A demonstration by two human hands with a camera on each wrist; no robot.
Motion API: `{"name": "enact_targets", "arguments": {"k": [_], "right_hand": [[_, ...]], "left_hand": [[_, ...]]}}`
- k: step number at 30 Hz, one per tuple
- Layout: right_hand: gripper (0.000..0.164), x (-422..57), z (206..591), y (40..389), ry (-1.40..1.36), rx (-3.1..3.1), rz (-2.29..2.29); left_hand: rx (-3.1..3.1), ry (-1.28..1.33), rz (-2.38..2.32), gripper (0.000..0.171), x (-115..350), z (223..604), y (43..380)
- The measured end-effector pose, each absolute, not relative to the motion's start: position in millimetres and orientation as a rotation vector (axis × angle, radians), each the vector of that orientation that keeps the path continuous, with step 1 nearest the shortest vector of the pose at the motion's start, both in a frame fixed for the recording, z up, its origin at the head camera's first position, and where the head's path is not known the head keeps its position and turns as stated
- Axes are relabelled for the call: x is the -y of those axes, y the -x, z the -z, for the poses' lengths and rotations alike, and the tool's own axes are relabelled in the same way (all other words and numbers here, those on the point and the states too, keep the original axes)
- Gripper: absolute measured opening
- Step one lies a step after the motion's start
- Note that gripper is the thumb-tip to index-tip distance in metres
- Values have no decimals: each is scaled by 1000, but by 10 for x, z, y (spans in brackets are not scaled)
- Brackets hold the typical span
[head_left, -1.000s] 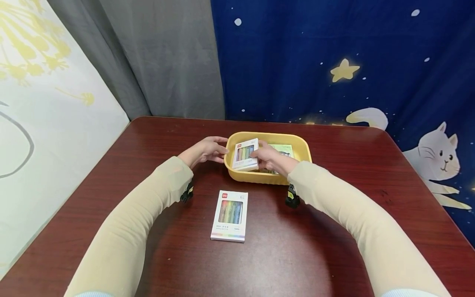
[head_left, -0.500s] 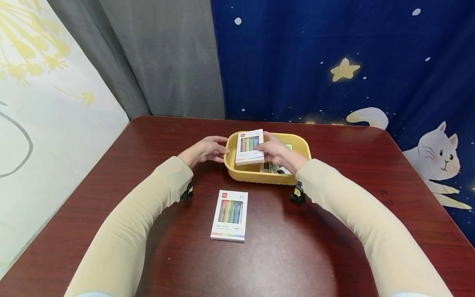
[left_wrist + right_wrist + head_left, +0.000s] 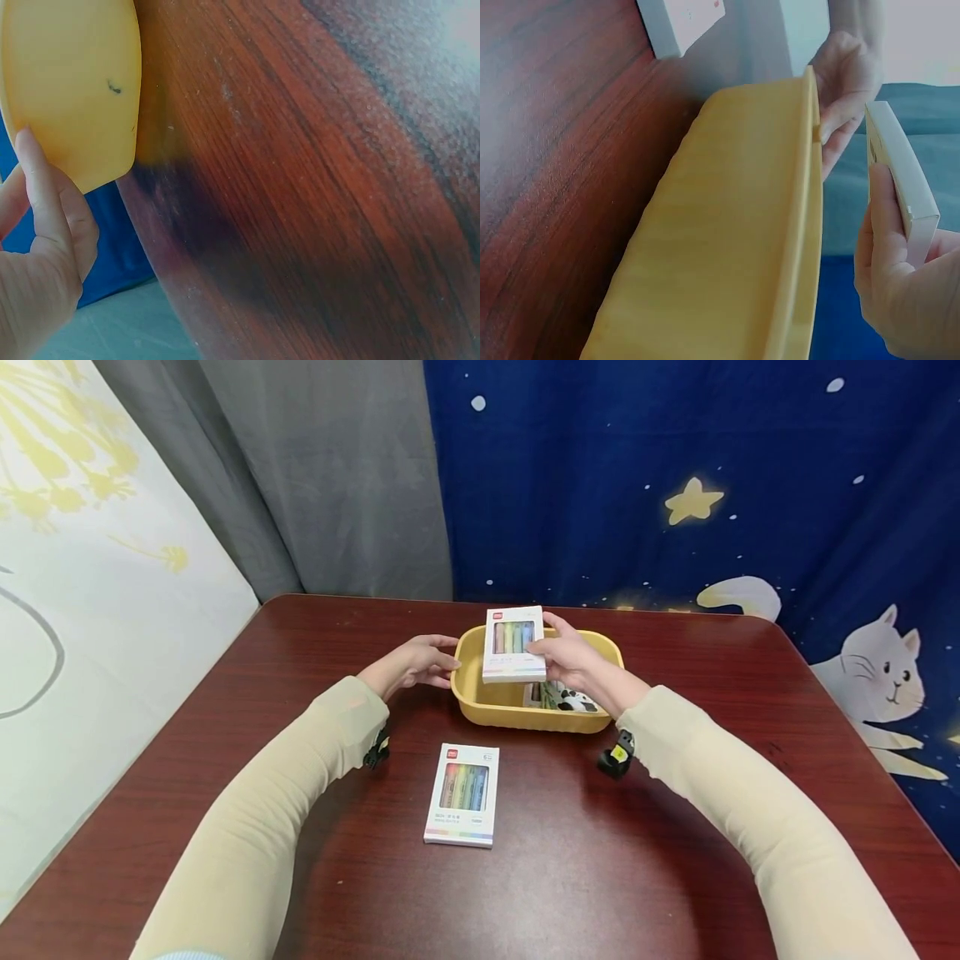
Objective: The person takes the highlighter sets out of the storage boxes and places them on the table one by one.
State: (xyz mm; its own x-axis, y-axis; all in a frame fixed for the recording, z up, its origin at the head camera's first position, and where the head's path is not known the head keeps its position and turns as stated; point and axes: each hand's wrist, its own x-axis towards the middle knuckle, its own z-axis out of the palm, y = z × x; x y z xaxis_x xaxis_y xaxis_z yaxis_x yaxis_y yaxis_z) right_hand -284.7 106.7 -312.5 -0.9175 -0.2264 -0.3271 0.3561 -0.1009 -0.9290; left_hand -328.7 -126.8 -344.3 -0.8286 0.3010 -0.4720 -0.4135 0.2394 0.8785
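My right hand (image 3: 572,657) grips a white windowed box of coloured pens (image 3: 514,644), thumb on its front, above the yellow basket (image 3: 510,717). In the right wrist view the box (image 3: 904,169) is tilted and apart from the basket rim. My left hand (image 3: 415,662) holds the basket's left end; in the left wrist view a fingertip touches the yellow wall (image 3: 82,82). Inside the basket lies a panda-printed item (image 3: 573,698), partly hidden by my right hand and the rim. A similar white pen box (image 3: 461,795) lies flat on the table in front of the basket.
The dark red-brown table (image 3: 360,877) extends round the basket. Behind it hang a grey curtain (image 3: 337,485) and a blue curtain (image 3: 570,460) with stars and a cat. A white patterned panel (image 3: 112,635) stands at the left.
My right hand has lifted the pen box from inside the basket, up and slightly rightward, uncovering more of the panda item. My left hand and the box on the table have stayed put.
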Motion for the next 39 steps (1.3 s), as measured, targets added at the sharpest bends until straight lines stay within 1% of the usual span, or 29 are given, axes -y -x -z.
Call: {"name": "enact_targets", "arguments": {"k": [12,16,19,26,39], "right_hand": [[70,-1215,3016,2612,-83,-1792,2078],[71,-1267,3011,2539,-86,-1784,2074],[72,-1296,3022,2477,-81,-1784,2074],[67,-1346,3073,2284,-34,-1804,2055],[69,-1487,3173,1876,44,-1768,1997]], "left_hand": [[-1946,94,-1643,60,1272,3447,3278],[-1949,93,-1644,60,1276,3444,3269],[-1951,92,-1640,60,1278,3440,3265],[-1947,94,-1644,60,1276,3439,3274],[-1939,90,-1642,60,1276,3436,3263]]}}
